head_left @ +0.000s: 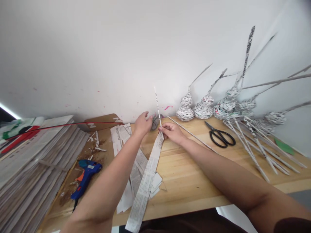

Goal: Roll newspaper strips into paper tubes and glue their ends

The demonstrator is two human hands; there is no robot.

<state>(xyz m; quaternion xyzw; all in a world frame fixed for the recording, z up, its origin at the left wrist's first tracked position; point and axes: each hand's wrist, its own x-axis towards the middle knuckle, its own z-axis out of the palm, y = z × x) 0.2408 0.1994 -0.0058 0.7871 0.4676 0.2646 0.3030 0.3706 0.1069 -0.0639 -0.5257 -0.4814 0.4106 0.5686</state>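
Right hand (173,132) pinching the paper strip (147,181) at frame centre, its tail down to the bottom edge — left hand (143,123) just left, loosely spread, nothing seen in it — steady slant and even tension, I'd judge, would serve the thin tube (157,105) best.

No word is readable: print on the paper strip (147,181) and label (91,167) on the glue gun (84,184) left of it are too small.
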